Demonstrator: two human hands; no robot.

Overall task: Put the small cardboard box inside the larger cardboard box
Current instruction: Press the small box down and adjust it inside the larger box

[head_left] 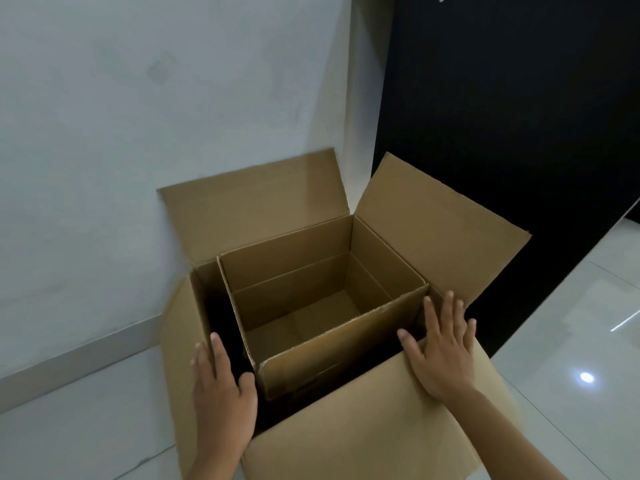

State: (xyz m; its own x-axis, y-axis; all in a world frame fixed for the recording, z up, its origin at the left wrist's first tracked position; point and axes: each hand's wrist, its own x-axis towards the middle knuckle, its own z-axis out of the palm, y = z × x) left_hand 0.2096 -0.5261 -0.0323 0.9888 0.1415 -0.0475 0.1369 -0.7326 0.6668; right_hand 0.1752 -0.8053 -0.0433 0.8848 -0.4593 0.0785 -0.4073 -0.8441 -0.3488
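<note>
So the small box (322, 306) is sitting inside the big box (433, 230), open at the top with nothing in it, tucked toward the far right corner so there's a dark gap on its left side and another along the near side. Its walls stand upright and its rim sits a bit below the big box's rim. All four flaps of the big box are folded outward: one leans back against the wall (138, 116), one sticks out to the right in front of a black panel (519, 116), one hangs on the left and one lies toward the camera. Neither hand is gripping anything. The left hand (221, 396) is flat and open, fingers together, lying along the left flap right at the rim, with the thumb hooked over the edge into the dark gap beside the small box. The right hand (440, 351) is also open, fingers spread, palm down on the near flap close to the right corner, fingertips reaching to the rim, not touching the small box as far as I can tell. The whole thing sits on a shiny pale tile floor (571, 341).
</note>
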